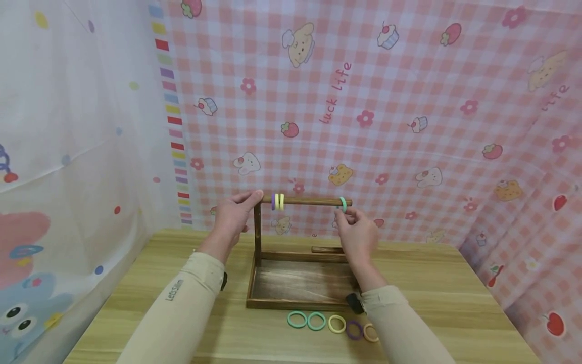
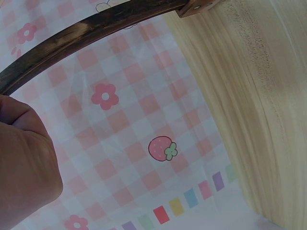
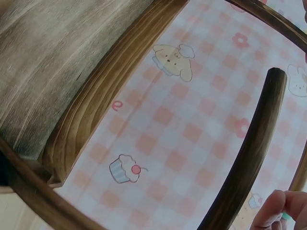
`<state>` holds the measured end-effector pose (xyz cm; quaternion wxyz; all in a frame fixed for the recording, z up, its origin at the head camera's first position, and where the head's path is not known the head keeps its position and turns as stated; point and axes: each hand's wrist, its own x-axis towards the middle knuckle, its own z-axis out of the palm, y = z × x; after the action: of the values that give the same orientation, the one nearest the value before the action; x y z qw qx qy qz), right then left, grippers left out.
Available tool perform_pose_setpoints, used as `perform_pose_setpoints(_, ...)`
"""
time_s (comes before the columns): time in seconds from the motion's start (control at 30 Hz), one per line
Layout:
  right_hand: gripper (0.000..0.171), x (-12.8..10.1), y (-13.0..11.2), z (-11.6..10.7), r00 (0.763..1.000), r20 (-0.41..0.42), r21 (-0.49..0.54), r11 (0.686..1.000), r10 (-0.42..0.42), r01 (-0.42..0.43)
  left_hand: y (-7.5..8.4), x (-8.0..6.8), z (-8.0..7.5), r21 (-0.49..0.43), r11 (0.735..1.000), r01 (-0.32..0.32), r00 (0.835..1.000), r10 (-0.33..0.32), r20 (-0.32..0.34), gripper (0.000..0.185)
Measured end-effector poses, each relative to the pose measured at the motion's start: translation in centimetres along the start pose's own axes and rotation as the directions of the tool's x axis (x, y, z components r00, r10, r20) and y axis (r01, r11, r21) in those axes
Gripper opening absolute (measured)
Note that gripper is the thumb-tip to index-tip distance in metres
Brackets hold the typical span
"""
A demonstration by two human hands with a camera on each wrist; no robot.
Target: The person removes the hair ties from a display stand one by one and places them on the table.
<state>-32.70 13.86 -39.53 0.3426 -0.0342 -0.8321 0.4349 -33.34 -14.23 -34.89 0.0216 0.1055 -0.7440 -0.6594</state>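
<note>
A brown wooden stand has a tray base, an upright post [image 1: 257, 230] and a long bar [image 1: 311, 201] on top. My left hand [image 1: 230, 218] grips the top of the post, its thumb lying at the bar's left end; the left wrist view shows this hand [image 2: 29, 163] against the wood. With my right hand [image 1: 359, 235] I pinch a green ring [image 1: 343, 203] that sits around the bar near its free right end. A purple ring [image 1: 273, 202] and two yellow rings [image 1: 279, 202] hang on the bar near the post. The right wrist view mostly hides the green ring behind fingertips [image 3: 274, 206].
Before the tray [image 1: 282, 305] lie two green rings [image 1: 297, 319], a yellow ring [image 1: 337, 324], a purple ring [image 1: 354, 330] and an orange ring [image 1: 370, 332], partly behind my right sleeve. A lower rod [image 1: 325, 249] shows at the tray's back. A checked cloth [image 1: 318, 151] hangs behind the table.
</note>
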Motion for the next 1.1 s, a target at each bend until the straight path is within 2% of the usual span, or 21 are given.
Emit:
perform_pose_setpoints(0.3,0.029,0.7,0.6,-1.2,0.997,-0.073,-0.057,0.998,0.007,-0.011,-0.2,0.1,0.0,-0.002,1.0,-0.007,1.0,0.007,-0.01,0.054)
perform_pose_setpoints(0.57,0.028,1.2,1.9,-2.8,0.998,-0.067,-0.122,0.993,-0.001,-0.007,0.0,0.1,0.0,-0.005,1.0,0.002,1.0,-0.002,-0.004,0.055)
perform_pose_setpoints(0.73,0.026,0.3,2.5,-3.6,1.0,-0.015,-0.141,0.99,-0.016,0.013,0.0,0.1,0.0,0.002,1.0,-0.001,1.0,0.001,0.001,0.056)
perform_pose_setpoints(0.9,0.023,-1.4,2.3,-3.9,0.994,0.048,-0.117,0.988,-0.099,0.104,0.0,0.1,-0.1,0.008,1.0,0.004,1.0,-0.004,-0.002,0.055)
perform_pose_setpoints(1.03,0.023,-3.3,1.4,-3.8,0.977,0.167,-0.03,0.99,-0.133,0.14,0.0,0.2,-0.1,0.008,1.0,0.007,1.0,-0.007,0.0,0.053)
perform_pose_setpoints(1.1,0.023,-4.5,0.9,-3.6,0.961,0.249,0.025,0.993,-0.12,0.117,0.0,0.2,-0.1,0.01,1.0,0.007,1.0,-0.007,0.003,0.054)
